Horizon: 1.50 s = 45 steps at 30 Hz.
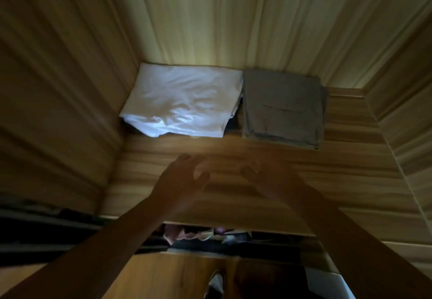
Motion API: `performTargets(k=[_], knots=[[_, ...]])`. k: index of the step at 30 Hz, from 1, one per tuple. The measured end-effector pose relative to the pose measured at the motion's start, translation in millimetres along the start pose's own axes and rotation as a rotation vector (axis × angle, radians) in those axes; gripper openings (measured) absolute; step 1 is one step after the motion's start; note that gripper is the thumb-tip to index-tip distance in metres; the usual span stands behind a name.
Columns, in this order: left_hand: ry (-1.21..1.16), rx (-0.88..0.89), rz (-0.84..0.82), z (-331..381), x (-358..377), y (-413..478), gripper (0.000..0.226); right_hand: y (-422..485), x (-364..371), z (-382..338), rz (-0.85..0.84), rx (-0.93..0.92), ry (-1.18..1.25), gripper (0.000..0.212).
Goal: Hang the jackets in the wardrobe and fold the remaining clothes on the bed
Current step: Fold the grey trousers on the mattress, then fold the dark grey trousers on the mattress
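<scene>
**Me:** Since my left hand (184,174) and right hand (261,177) are both empty, fingers loose and spread just below the shelf (346,121), what would you check?

**Friend:** Where are the folded clothes?

**Me:** The white folded garment (184,104) lies against the wardrobe's left wall (58,88). The grey folded garment (282,109) is right beside it, edges touching.

**Friend:** Tidy enough?

**Me:** Nearly. The white one's front corner droops. I'd use flat palms from above and nudge it back gently, so the grey stack doesn't shift. Blur hides my fingertips, so I'd go slowly.
</scene>
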<state>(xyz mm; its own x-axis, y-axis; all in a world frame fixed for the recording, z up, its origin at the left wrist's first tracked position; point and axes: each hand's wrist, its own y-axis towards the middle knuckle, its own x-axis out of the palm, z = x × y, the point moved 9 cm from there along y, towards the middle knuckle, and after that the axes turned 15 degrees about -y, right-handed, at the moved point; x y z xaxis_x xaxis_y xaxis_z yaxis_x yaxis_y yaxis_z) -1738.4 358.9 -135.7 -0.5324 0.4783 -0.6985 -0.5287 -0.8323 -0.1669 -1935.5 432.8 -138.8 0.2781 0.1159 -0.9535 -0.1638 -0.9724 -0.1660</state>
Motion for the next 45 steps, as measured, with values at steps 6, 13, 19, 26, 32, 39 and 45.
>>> performTargets(k=[6, 13, 19, 26, 32, 39, 45], knots=[[-0.010, -0.223, -0.042, -63, -20, -101, 0.045, -40, 20, -95, -0.218, -0.188, -0.007, 0.038], [-0.019, -0.318, 0.054, -117, -58, -217, 0.042, -84, 39, -201, -0.277, -0.333, -0.219, 0.050], [0.126, -0.383, 0.146, -172, -102, -343, 0.047, -141, 81, -297, -0.379, -0.434, -0.279, 0.051], [0.036, -0.626, 0.329, -252, -146, -543, 0.049, -237, 133, -470, -0.375, -0.724, -0.340, 0.050], [-0.065, -0.906, 0.526, -313, -169, -716, 0.052, -323, 181, -629, -0.375, -1.052, -0.465, 0.050], [-0.191, -1.160, 0.750, -357, -163, -859, 0.052, -398, 239, -775, -0.433, -1.373, -0.585, 0.049], [-0.297, -1.421, 0.934, -391, -148, -948, 0.051, -460, 298, -893, -0.484, -1.682, -0.702, 0.051]])
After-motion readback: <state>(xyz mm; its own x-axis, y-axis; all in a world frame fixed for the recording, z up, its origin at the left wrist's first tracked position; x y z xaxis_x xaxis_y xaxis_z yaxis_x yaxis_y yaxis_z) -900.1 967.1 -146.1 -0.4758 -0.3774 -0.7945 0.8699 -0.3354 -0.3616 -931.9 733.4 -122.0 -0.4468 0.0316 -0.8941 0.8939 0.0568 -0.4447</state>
